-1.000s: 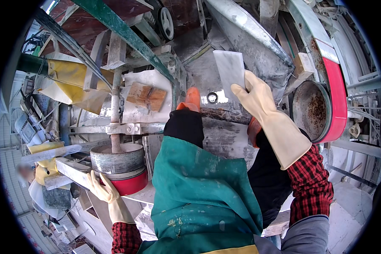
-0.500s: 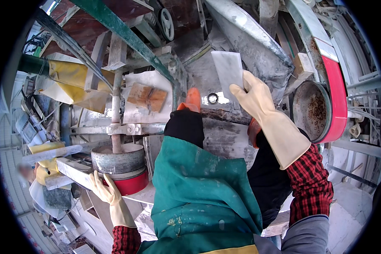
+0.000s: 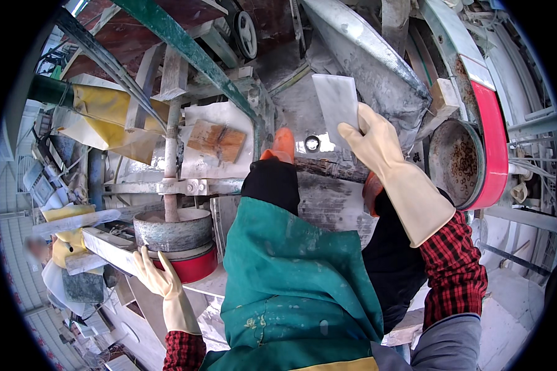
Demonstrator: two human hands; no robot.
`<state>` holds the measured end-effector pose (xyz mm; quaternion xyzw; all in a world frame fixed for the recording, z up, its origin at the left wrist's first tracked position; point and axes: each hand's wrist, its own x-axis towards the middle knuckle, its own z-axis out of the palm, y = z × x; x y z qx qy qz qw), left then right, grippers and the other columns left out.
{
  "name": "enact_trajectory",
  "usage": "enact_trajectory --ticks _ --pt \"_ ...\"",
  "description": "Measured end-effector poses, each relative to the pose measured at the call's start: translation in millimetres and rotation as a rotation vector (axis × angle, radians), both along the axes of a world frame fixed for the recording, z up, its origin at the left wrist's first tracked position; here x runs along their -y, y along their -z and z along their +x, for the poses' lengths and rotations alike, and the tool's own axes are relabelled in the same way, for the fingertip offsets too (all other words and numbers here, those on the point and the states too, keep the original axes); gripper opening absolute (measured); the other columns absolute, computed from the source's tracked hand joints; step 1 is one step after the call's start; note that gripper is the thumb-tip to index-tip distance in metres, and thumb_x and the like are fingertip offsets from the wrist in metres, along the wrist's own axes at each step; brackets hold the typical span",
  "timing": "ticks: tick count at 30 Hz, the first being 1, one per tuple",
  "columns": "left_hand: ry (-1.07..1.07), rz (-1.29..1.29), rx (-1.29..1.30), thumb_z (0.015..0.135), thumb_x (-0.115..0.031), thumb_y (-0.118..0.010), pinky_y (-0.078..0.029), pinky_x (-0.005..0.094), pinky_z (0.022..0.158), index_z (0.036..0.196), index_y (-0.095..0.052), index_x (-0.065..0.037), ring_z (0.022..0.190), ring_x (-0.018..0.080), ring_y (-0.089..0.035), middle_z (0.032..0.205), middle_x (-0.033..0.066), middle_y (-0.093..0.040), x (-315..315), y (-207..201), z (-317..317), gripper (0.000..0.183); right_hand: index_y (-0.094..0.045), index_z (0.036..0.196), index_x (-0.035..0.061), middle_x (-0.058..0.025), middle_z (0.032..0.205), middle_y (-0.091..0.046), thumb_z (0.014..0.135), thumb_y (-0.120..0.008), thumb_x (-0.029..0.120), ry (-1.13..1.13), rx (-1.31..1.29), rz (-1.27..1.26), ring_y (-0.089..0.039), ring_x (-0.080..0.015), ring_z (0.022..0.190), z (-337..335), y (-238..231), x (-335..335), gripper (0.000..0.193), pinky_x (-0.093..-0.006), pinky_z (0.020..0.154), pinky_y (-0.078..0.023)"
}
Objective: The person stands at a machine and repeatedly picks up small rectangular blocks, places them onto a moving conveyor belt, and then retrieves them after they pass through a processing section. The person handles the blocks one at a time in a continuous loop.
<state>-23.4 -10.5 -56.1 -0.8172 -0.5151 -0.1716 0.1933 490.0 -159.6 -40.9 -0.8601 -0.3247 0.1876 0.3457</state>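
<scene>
1. Head cam, closest stuff 1st: green apron (image 3: 291,247) w/ pale smears, plus a checked sleeve (image 3: 455,272) on the R.
2. Left hand (image 3: 156,279), cream glove, low on the L. Forearm angles up & out, fingers loosely apart at the near end of a pale strip (image 3: 108,245), just beside a red band (image 3: 195,267) round a drum (image 3: 172,230). Looks like it's touching the strip; can't tell if it's gripping tbh.
3. Right hand (image 3: 377,139), same glove, reaches further out. Forearm slants fwd & inward, thumb and fingers closed on the lower R edge of a pale slab (image 3: 335,99).
4. Slab's up in front, a bit R of center, free end pointing away from the body, well apart from the L drum.
5. Progress imo: getting hold of the slab is done, setting it down isn't. Can't tell if its face has been worked or how much is left.
6. Off to the R, a 2nd drum w/ rusty insides (image 3: 455,157).
7. Further out: brownish board (image 3: 215,141), yellow sheeting (image 3: 105,114), green beam (image 3: 192,55), then a spoked wheel (image 3: 246,36) in the bg.
</scene>
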Motion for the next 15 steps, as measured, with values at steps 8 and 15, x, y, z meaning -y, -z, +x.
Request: enact_trajectory --ticks 8,15 --pt "0.040 0.041 -0.025 0.088 -0.020 -0.064 -0.035 0.0481 0.105 0.132 -0.051 -0.006 0.125 0.0425 -0.045 0.134 0.0279 -0.048 7.1 -0.7 7.5 0.048 -0.056 0.123 0.0046 -0.0236 0.108 -0.065 0.082 -0.066 0.025 0.013 -0.031 0.026 -0.062 -0.0361 0.102 -2.1 -0.3 -0.9 0.048 -0.0396 0.089 -0.047" --pt "0.010 0.020 -0.016 0.089 -0.022 -0.064 -0.029 0.0494 0.107 0.134 -0.050 -0.008 0.129 0.0407 -0.041 0.139 0.0232 -0.045 14.7 1.1 12.8 0.050 -0.058 0.121 0.0110 -0.0196 0.112 -0.065 0.084 -0.062 0.025 0.009 -0.028 -0.007 -0.061 -0.0364 0.105 -2.2 -2.2 -0.8 0.039 -0.0414 0.092 -0.047"
